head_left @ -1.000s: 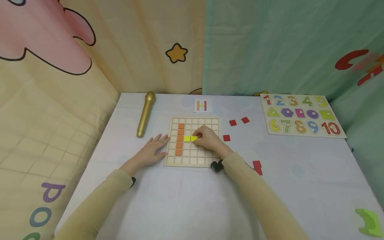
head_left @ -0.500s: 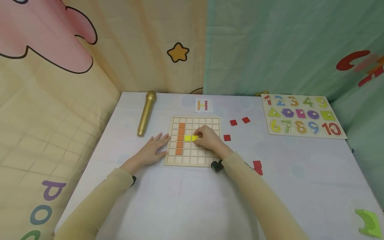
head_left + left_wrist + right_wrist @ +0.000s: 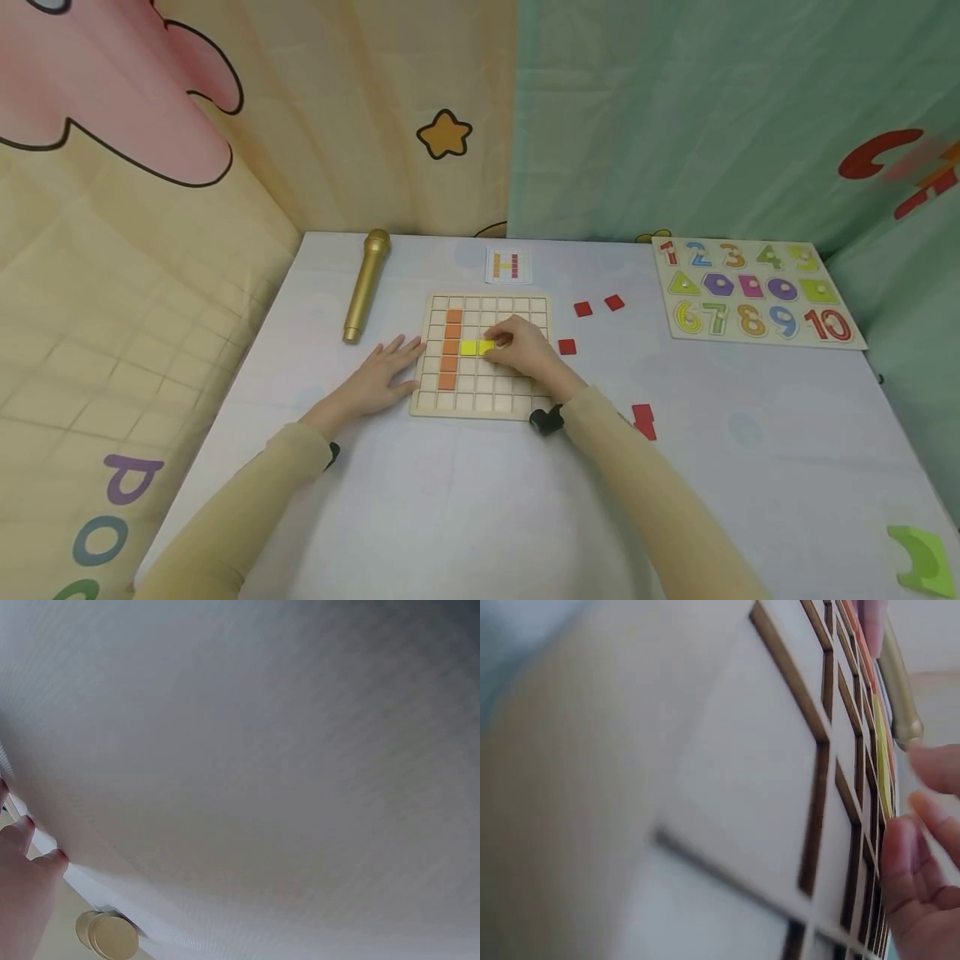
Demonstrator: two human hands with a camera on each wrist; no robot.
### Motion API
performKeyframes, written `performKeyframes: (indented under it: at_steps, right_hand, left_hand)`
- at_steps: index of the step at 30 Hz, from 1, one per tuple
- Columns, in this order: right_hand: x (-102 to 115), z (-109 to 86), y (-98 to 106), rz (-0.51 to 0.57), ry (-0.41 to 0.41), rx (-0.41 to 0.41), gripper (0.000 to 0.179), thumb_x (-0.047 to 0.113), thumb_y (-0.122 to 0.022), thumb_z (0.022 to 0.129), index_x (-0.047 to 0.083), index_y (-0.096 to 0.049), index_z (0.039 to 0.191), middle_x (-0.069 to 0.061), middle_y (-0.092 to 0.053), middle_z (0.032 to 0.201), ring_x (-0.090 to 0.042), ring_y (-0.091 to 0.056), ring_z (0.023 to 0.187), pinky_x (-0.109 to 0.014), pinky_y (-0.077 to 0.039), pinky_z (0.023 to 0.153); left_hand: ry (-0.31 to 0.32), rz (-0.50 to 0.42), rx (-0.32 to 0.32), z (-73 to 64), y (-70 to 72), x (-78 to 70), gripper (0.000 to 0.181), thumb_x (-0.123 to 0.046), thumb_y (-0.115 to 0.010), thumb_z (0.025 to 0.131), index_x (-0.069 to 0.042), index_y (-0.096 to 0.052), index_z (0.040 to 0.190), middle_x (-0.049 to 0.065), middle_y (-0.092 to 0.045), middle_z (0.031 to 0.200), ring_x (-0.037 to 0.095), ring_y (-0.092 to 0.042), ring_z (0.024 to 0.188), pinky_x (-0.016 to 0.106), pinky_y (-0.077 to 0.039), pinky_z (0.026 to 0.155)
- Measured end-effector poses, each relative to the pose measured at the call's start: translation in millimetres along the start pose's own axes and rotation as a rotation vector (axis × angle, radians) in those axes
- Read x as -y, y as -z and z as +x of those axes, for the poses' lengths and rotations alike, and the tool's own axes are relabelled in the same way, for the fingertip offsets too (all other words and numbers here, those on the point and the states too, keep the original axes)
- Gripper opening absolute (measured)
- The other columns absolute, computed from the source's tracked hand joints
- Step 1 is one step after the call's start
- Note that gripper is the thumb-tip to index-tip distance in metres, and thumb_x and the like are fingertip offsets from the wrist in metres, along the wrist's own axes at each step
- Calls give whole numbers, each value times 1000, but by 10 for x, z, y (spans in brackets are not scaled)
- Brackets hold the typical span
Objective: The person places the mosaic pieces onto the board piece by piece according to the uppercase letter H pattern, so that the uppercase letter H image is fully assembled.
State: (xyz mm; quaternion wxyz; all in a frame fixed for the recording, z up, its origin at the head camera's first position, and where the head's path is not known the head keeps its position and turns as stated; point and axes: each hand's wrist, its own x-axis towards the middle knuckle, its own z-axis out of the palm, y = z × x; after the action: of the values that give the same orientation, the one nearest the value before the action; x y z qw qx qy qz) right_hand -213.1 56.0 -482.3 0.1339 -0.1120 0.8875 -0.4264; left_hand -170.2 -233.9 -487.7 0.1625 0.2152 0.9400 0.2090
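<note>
A light wooden grid board (image 3: 480, 405) lies on the table in front of me. A column of orange tiles (image 3: 452, 347) sits in its left part. Two yellow square tiles lie side by side to the right of that column. My right hand (image 3: 525, 348) pinches the right-hand yellow tile (image 3: 485, 347) between thumb and index finger, low over the board. In the right wrist view the fingertips (image 3: 900, 840) are close to the grid. My left hand (image 3: 378, 375) lies flat with spread fingers, its fingertips at the board's left edge.
Loose red tiles (image 3: 567, 347) lie right of the board, two more (image 3: 643, 422) beside my right sleeve. A pattern card (image 3: 508, 266) is behind the board. A gold microphone (image 3: 366, 287) lies left, a number puzzle (image 3: 757, 292) right, a green piece (image 3: 924, 560) at the near right.
My right wrist has shifted very slightly toward me and to the right, its fingertips still at the same yellow tile. The left hand and the tiles stay in place.
</note>
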Motion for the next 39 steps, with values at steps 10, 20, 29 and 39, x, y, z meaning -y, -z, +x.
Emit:
performKeyframes:
  at_steps: [10, 20, 29, 39]
  right_hand:
    - [-104, -162, 502, 171, -115, -67, 37, 25, -71, 91, 12, -66, 125, -7, -64, 119, -25, -59, 112, -38, -54, 90]
    - [-445, -336, 823, 130, -222, -116, 38, 29, -65, 95, 13, -62, 129, -12, -62, 126, -29, -55, 118, -45, -51, 100]
    - [-635, -407, 893, 137, -234, -80, 40, 22, -66, 94, 8, -60, 131, -15, -61, 131, -31, -56, 117, -45, -51, 102]
    - [-721, -436, 820, 55, -217, -28, 44, 17, -71, 90, 8, -60, 131, -15, -60, 131, -31, -56, 115, -45, -51, 102]
  left_hand:
    - [2, -13, 2, -3, 16, -14, 71, -28, -60, 97, -13, -26, 157, 7, -20, 164, 33, -7, 154, 57, -2, 124]
    - [-10, -8, 7, 2, 26, 5, 71, -28, -61, 97, -13, -26, 157, 7, -21, 164, 34, -8, 154, 58, -2, 124]
    - [-14, -12, 3, 14, 21, 13, 71, -28, -61, 97, -13, -26, 157, 7, -21, 164, 34, -8, 154, 58, -3, 124]
    - [-7, -10, -5, 5, -6, 25, 72, -29, -62, 96, -14, -26, 157, 5, -21, 165, 33, -8, 154, 58, -3, 124]
